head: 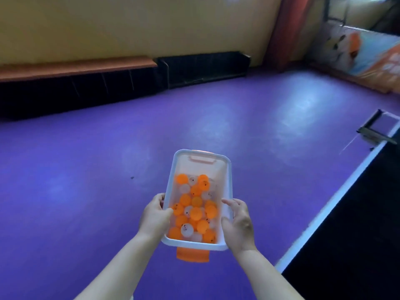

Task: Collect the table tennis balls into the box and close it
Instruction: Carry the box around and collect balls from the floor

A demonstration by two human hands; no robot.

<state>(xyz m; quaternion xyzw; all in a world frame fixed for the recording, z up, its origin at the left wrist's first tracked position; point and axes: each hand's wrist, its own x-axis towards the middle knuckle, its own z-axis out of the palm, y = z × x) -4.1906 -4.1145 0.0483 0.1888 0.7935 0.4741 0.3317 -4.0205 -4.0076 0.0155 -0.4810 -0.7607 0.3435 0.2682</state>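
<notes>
I hold a translucent white plastic box (227, 169) in front of me above the purple floor. It has orange latches at its near and far ends and no lid on it. Several orange and white table tennis balls (195, 213) fill its bottom. My left hand (154, 215) grips the box's left wall, thumb over the rim. My right hand (238, 224) holds the right wall, thumb inside and fingers curled on the outside.
The purple floor (86, 169) spreads all around. A dark table tennis table (355, 224) with a white edge and a net post (376, 131) stands at the right. A low black barrier (203, 68) and an orange bench line the far wall; a printed barrier (368, 59) stands at the back right.
</notes>
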